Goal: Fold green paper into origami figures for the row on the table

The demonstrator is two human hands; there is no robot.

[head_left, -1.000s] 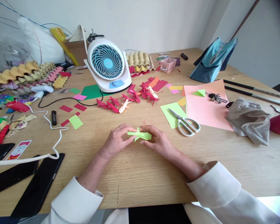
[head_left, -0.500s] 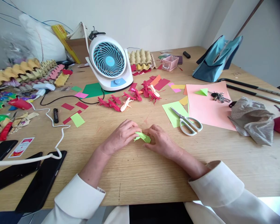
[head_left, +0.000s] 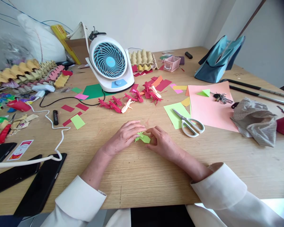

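Note:
A small folded piece of light green paper [head_left: 144, 138] lies between my two hands over the middle of the table. My left hand [head_left: 126, 135] grips its left part, with the fingers pressed together and partly covering it. My right hand [head_left: 161, 141] curves around the other side, thumb and forefinger at the paper's right end. Beyond my hands stands a row of folded red paper figures [head_left: 115, 104], with a pale paper figure [head_left: 127, 105] among them. To the right, scissors [head_left: 189, 123] with white handles rest partly on a light green sheet [head_left: 174, 116].
A white fan [head_left: 111, 63] stands at the back. Phones [head_left: 41, 186], a marker [head_left: 55, 117] and a white cable [head_left: 61, 138] lie on the left. On the right are a pink sheet [head_left: 210, 110], keys [head_left: 222, 97], a grey cloth [head_left: 254, 121] and a blue bag [head_left: 217, 61].
The green paper's loose flap has tilted flatter and lower between my hands. My left fingers reach slightly further over it, and the right forefinger has shifted a little.

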